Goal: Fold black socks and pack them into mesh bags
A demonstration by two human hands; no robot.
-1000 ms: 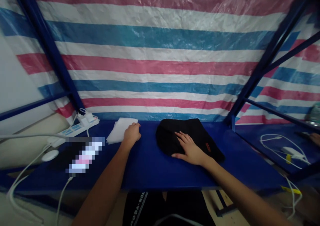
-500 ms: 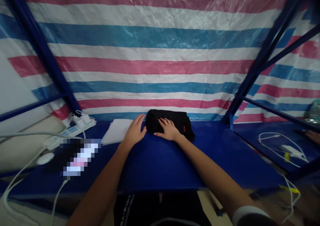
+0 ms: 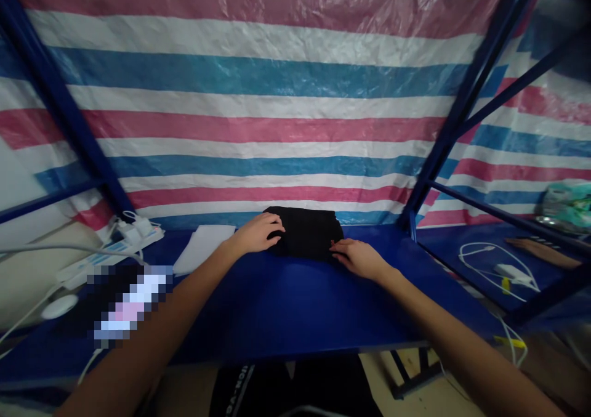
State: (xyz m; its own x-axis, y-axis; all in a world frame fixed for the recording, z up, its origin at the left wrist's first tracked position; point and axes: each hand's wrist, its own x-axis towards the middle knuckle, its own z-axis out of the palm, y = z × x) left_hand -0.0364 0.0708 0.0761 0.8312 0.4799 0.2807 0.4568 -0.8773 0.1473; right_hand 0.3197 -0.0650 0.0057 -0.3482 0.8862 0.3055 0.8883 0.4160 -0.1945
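Cloth (image 3: pixel 305 235), black and folded, lies on the blue tabletop (image 3: pixel 277 318) at the centre of the frame, 1 hand at each end. Handling its 2 ends seems the step in hand. The left hand (image 3: pixel 255 233) lays half-curled fingers over the left end, thumb slightly apart; the right hand (image 3: pixel 361 259) bends its fingers at the right corner, by small red lettering (image 3: pixel 332 243). Whether either pinches fabric, I cannot tell. Shifting it would call for a sure hold at both ends. At the frame's right edge sits a translucent plastic bundle (image 3: pixel 569 205), contents unclear.
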